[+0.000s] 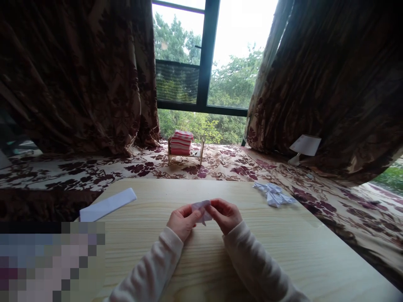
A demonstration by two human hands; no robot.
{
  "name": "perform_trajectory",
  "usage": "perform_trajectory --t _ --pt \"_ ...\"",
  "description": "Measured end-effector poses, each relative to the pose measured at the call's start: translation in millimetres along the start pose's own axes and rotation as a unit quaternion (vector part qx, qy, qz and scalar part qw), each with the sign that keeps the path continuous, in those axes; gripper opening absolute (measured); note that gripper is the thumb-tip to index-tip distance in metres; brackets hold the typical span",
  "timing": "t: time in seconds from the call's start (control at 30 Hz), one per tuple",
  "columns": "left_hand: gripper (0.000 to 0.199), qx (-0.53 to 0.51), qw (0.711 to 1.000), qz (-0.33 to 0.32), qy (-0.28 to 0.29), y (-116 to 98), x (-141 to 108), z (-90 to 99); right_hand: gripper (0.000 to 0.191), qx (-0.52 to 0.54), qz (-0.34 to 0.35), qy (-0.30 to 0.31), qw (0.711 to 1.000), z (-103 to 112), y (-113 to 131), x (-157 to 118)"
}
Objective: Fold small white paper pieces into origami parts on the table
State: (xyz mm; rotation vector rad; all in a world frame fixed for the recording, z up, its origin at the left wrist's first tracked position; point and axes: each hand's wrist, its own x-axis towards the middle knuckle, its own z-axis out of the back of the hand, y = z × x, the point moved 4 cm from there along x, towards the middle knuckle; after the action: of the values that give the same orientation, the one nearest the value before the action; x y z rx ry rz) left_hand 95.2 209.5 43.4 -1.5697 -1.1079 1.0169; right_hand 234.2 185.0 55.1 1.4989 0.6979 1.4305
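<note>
A small piece of folded white paper (201,206) is held up over the middle of the light wooden table (151,268). My left hand (183,221) pinches its left side between thumb and fingers. On its right side, my right hand (225,214) pinches the paper near the top corner. Both hands are close together, and the fingers partly cover the paper. Several folded white paper pieces (274,194) lie in a pile at the table's back right. A flat stack or strip of white paper (108,204) rests at the back left.
Beyond the table, a small wooden stand (201,153) holds folded red-and-white cloths (181,143) on a floral-covered surface (220,161). A white-shaded lamp (305,145) stands at the right, by dark curtains. The lower left corner is pixelated.
</note>
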Motion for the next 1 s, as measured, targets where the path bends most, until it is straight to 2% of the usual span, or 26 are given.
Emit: perform_trajectory --t 0.07,0.13,0.27,0.47,0.67,1.0 --pt "0.035 -0.010 1.000 -0.001 -0.024 -5 -1 3.1 0.011 -0.092 0.111 -0.041 0.989 6 16 1" --pt "0.034 -0.021 0.999 0.019 -0.032 -7 -3 2.8 0.007 -0.173 0.210 -0.057 0.961 9 32 -1" --pt "0.047 -0.067 0.994 0.091 0.007 -5 -8 -7.9 0.015 -0.258 0.301 -0.032 0.918 5 47 -6" --pt "0.031 -0.134 0.986 0.099 -0.028 1 -5 -5.0 0.014 -0.334 0.340 0.007 0.879 -5 46 -12" --pt "0.031 -0.159 0.984 0.079 -0.034 1 -2 -1.7 0.012 -0.392 0.364 0.021 0.845 -10 52 -16" --pt "0.027 -0.141 0.985 0.100 -0.018 2 -2 0.5 0.015 -0.428 0.370 0.045 0.823 -13 50 -16"
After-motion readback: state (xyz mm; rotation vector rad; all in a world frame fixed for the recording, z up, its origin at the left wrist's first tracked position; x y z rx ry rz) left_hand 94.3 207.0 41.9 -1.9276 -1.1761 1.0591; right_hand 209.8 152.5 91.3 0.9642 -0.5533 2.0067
